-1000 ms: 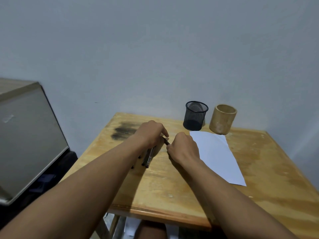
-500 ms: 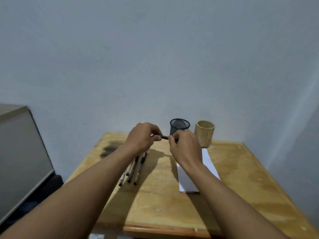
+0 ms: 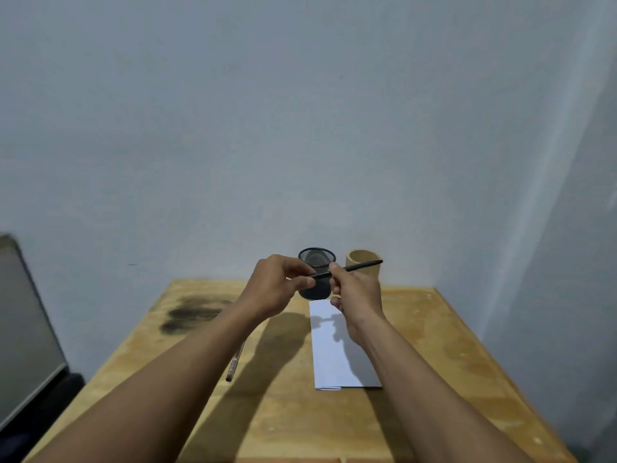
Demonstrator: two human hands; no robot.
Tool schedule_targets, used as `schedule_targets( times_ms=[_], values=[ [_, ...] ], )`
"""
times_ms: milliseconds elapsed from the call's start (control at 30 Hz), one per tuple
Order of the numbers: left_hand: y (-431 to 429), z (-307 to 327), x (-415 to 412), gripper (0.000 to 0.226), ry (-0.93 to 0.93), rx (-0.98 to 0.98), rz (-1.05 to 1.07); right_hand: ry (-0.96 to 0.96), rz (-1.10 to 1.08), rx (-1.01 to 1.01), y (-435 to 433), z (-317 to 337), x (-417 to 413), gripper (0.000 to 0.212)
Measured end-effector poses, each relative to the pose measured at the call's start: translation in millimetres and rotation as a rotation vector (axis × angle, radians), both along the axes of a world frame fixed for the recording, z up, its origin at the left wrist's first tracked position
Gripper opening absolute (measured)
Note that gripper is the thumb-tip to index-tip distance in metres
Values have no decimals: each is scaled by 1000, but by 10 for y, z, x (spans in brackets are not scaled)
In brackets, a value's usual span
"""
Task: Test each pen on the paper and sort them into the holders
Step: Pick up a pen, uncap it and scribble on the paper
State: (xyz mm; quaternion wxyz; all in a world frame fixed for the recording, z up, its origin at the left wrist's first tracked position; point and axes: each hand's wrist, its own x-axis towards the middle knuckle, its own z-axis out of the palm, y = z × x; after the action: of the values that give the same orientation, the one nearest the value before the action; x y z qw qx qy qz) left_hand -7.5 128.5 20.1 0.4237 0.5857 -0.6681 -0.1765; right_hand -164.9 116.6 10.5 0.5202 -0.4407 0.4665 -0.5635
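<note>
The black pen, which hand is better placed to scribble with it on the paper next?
Right. The right hand grips the black pen and hangs above the paper; the left hand pinches only its end.

Both forearms stretch forward, the left hand (image 3: 278,287) and right hand (image 3: 355,290) raised close together, fingers pinched shut.

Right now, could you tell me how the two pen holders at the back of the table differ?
The black mesh holder is dark see-through wire; the bamboo holder is tan and solid-walled. The mesh holder stands left, partly hidden behind both hands; the bamboo holder stands right, crossed only by the held pen. Both are upright, open-topped cylinders beyond the paper, showing no pens.
</note>
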Motion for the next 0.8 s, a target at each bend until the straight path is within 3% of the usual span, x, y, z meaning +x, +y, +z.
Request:
schedule_targets(
  times_ms=[133,267,533,800],
  values=[
    [-50,-31,-43,9,-1,11,26,-2,21,-25,-73,-60,-82,27],
    [-126,-99,4,12,-57,51,52,-49,2,-40,-164,-126,-197,14],
    [-406,-535,95,20,-136,133,154,160,8,-106,-359,-389,-247,12],
    [-623,-925,60,7,-236,168,337,38,28,53,-590,-822,-215,15]
  ],
)
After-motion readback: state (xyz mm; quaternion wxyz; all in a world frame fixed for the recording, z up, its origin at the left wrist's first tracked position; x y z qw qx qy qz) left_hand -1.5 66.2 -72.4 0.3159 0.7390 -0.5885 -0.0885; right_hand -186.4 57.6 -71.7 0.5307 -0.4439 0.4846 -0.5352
